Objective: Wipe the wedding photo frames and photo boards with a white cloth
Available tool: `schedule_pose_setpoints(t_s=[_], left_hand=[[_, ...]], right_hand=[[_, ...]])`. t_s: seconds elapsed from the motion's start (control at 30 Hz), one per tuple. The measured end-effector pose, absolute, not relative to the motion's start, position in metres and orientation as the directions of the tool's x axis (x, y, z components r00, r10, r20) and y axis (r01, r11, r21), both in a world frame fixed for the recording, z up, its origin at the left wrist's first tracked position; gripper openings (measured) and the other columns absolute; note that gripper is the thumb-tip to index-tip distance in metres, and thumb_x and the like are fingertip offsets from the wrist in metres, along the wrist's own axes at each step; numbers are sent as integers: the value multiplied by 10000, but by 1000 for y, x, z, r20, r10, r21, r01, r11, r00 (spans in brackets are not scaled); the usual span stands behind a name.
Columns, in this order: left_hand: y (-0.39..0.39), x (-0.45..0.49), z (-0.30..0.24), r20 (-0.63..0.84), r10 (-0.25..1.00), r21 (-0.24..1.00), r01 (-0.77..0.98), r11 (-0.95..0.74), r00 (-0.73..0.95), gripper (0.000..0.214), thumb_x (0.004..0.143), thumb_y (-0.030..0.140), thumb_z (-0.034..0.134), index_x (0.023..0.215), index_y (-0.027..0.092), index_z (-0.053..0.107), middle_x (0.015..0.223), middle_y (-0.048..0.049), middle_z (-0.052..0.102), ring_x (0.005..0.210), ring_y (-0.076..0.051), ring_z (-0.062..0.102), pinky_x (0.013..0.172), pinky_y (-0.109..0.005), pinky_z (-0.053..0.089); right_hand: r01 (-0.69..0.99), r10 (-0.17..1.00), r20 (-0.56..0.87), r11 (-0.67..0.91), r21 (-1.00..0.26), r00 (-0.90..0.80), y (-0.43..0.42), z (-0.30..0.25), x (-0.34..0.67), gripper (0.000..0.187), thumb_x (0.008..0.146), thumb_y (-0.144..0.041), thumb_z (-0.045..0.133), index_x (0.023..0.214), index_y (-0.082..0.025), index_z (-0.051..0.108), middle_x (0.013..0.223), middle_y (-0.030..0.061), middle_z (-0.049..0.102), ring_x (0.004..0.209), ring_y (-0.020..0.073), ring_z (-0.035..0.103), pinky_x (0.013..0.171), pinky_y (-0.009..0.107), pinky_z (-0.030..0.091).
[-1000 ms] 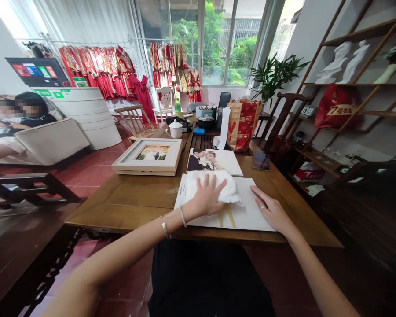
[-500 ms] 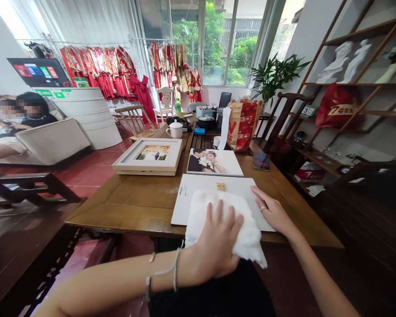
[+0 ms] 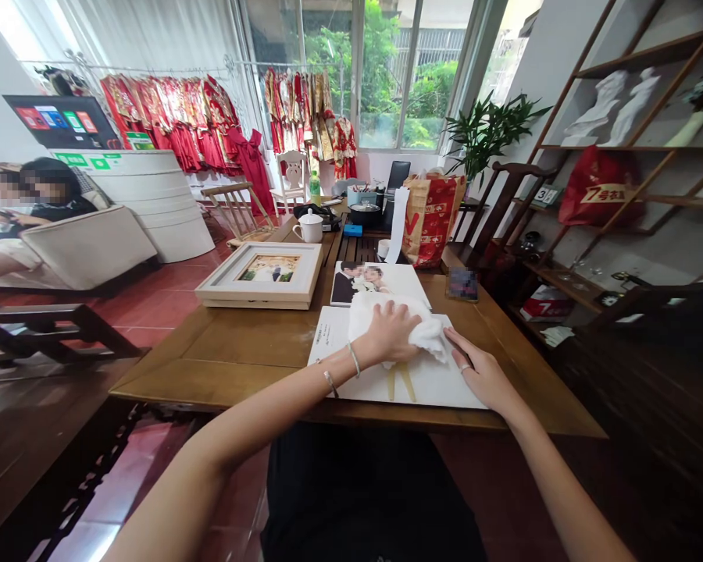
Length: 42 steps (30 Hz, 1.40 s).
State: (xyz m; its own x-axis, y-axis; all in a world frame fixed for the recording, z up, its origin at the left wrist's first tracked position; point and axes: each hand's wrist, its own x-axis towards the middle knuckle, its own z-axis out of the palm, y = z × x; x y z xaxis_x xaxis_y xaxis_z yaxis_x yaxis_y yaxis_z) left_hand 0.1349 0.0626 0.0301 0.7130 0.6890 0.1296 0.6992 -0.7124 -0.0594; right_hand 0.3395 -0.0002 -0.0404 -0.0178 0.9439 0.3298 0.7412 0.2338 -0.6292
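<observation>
A white cloth [image 3: 368,311] lies bunched on a white board [image 3: 360,384] at the table's near edge. My left hand [image 3: 391,334] presses on the cloth from above, its fingers curled over the folds. At the board's right edge, my right hand [image 3: 481,373] grips it between thumb and fingers. Two yellowish strips [image 3: 401,382] show on the board below the cloth; their upper ends are covered. Just beyond the board is a photo panel [image 3: 407,285] of a couple, partly hidden by the cloth. To the left rests a white picture frame [image 3: 261,273] with a photo inside.
On the wooden table [image 3: 223,367] stand a lidded white mug [image 3: 310,228], a red paper bag [image 3: 434,218] and a dark phone-like object [image 3: 462,284]. Wooden shelves [image 3: 638,148] rise at right. A person [image 3: 52,191] sits on a sofa at far left.
My left hand has slid the cloth forward, away from me, to the board's far edge. The yellowish strips have come into view, and the gold metal piece is now covered. My right hand stays put.
</observation>
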Motion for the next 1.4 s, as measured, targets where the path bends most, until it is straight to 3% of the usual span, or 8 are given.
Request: schedule_pose_setpoints(t_s=[0.13,0.23,0.43,0.63,0.9,1.03,1.2,1.4], left_hand=[[28,140,35,83,645,-87,650,-755,760,467,796,392,512,1225,209,491,1265,-121,479,1181,-364,386,932,-531,318],[-20,138,41,44,641,-154,639,-754,766,622,781,431,546,1316,140,418,1386,-196,377,1255,-441,314,956,-596,267],[-77,134,47,-14,599,-175,588,-790,800,742,792,485,533,1388,86,342,1428,-252,314,1275,-501,284,957,-642,249],[-27,148,46,-28,673,-133,664,-735,739,705,790,421,573,1380,116,340,1425,-233,325,1291,-464,276,971,-613,257],[38,166,30,69,639,-128,642,-756,766,635,790,428,580,1338,182,373,1389,-159,373,1272,-376,299,1000,-562,243],[38,175,28,98,665,-137,672,-728,740,666,799,424,574,1371,175,341,1406,-168,364,1288,-381,293,997,-563,245],[-7,176,32,71,737,-172,736,-654,672,722,789,421,577,1377,59,364,1389,-270,373,1264,-473,324,962,-634,246],[-76,154,28,109,640,-220,646,-731,761,755,783,431,534,1397,35,345,1402,-261,363,1277,-479,309,981,-649,264]], right_hand=[[707,932,360,282,-648,-42,2,-42,339,483,837,-237,459,1318,-239,499,1385,41,489,1288,248,436,1080,450,342],[675,934,353,293,-677,-51,2,-38,337,511,807,-231,478,1318,-230,498,1390,47,486,1293,242,431,1080,430,346],[664,950,312,240,-708,-12,0,-30,333,460,855,-303,444,1302,-216,510,1390,75,487,1284,239,446,1067,415,365],[629,942,334,271,-729,-18,0,-31,334,517,786,-255,472,1301,-214,506,1305,84,576,1158,260,571,971,405,453],[700,922,379,216,-680,84,-1,-39,341,535,800,-180,422,1326,-261,476,1164,51,673,1046,246,636,871,383,501],[708,915,390,211,-675,99,3,-45,346,481,824,-239,419,1297,-242,510,1196,68,655,1092,271,611,907,430,480],[673,914,404,271,-688,44,4,-46,346,523,760,-243,501,1280,-194,534,1355,92,524,1256,274,477,1036,440,384],[604,931,360,320,-730,-58,7,-35,339,403,828,-284,491,1214,-230,596,1365,61,516,1317,230,397,1107,453,295]])
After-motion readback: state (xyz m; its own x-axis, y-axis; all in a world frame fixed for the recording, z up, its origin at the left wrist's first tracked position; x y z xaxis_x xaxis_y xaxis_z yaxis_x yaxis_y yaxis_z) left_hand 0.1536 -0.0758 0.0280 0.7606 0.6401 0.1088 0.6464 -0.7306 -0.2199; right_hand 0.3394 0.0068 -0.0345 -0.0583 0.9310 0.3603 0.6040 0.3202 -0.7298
